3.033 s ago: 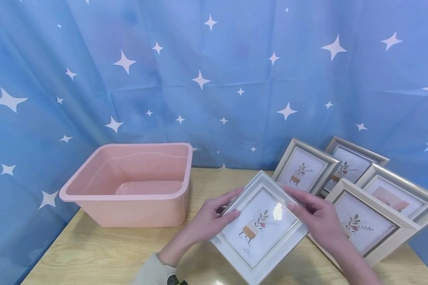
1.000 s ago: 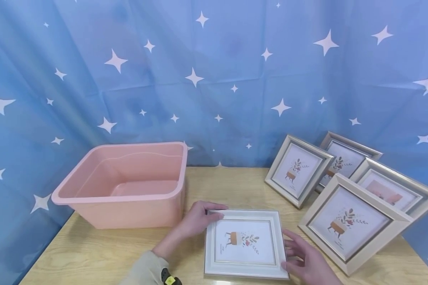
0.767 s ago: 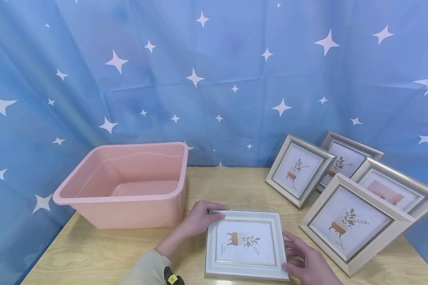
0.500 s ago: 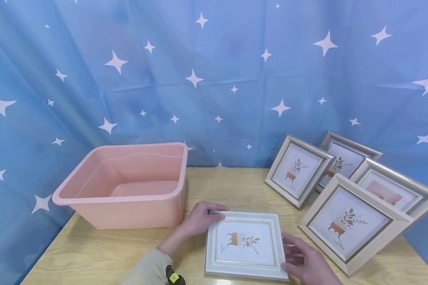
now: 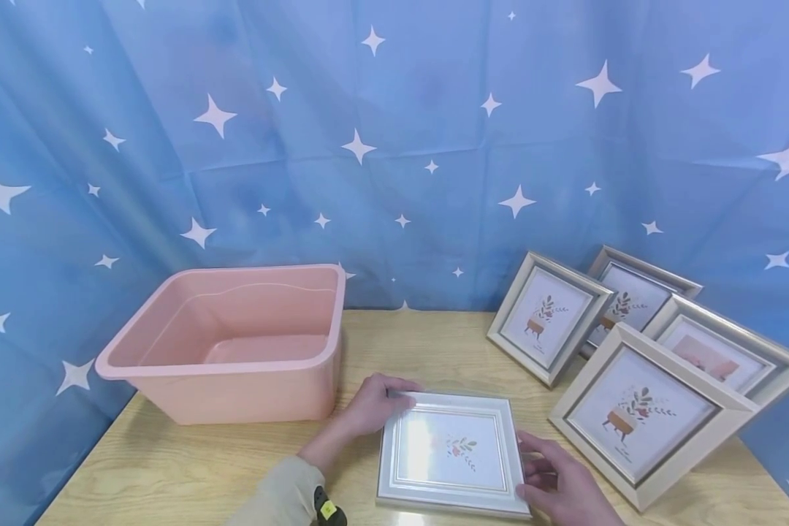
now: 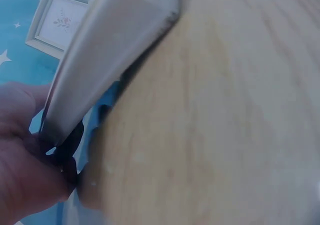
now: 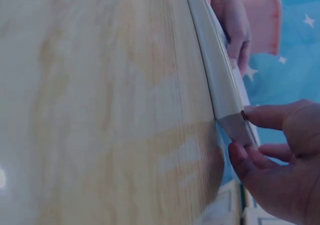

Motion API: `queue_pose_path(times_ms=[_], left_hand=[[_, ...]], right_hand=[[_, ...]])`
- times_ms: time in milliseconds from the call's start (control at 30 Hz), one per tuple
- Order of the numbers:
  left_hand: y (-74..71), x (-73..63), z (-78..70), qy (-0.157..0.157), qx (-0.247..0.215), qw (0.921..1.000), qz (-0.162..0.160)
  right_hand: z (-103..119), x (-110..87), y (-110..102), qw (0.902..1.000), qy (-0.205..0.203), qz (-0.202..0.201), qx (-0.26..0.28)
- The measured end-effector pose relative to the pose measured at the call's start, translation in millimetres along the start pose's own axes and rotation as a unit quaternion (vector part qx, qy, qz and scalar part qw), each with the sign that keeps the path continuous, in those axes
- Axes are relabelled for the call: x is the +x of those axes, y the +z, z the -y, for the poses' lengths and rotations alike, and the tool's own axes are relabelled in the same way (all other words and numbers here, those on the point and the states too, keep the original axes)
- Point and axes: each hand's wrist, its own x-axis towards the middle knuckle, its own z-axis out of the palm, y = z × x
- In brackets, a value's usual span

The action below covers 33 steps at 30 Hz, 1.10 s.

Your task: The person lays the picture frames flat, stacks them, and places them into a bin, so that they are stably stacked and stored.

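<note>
A white picture frame (image 5: 456, 497) lies level or nearly so, low over the near part of the table, its flower picture turned sideways. Glare covers the left half of its glass. My left hand (image 5: 375, 403) grips its far left corner, thumb on top of the rim. At the right edge, my right hand (image 5: 562, 478) holds the frame between thumb and fingers. The left wrist view has the frame's side (image 6: 95, 60) beside my left hand (image 6: 25, 150). In the right wrist view the thumb and fingers of my right hand (image 7: 285, 160) pinch a corner of the frame (image 7: 217, 65).
A pink plastic tub (image 5: 220, 391) stands at the left of the wooden table (image 5: 414, 343). Several silvery frames stand at the right, among them a near one (image 5: 651, 420) and a far left one (image 5: 549, 318). A blue starry curtain (image 5: 394, 146) hangs behind.
Three seconds ago I held the frame higher, tilted and turned diagonally; it came down and turned sideways. In the last second it tips slightly, and glare now spreads over its glass.
</note>
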Motion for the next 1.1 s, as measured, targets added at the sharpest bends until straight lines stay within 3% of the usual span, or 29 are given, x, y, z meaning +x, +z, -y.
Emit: queue_pose_path(times_ms=[433,733,933,1100], left_hand=[[0.0,-0.6,-0.8,-0.017,0.021,0.9996,-0.007],[-1.4,0.7,-2.2,-0.031,0.024,0.9992,0.001],[-2.0,1.0,-1.8,-0.036,0.017,0.9992,0.011],[-3.1,-0.2,-1.5,-0.028,0.026,0.9991,0.019]], right_hand=[[6.3,0.1,-0.1,0.9992,0.039,0.002,-0.014],[3.2,1.4,-3.3,0.9995,0.006,0.011,-0.03],[4.6,2.4,-13.0,0.9984,0.006,0.036,-0.042],[5.8,1.1,-27.8,0.995,-0.058,0.047,-0.067]])
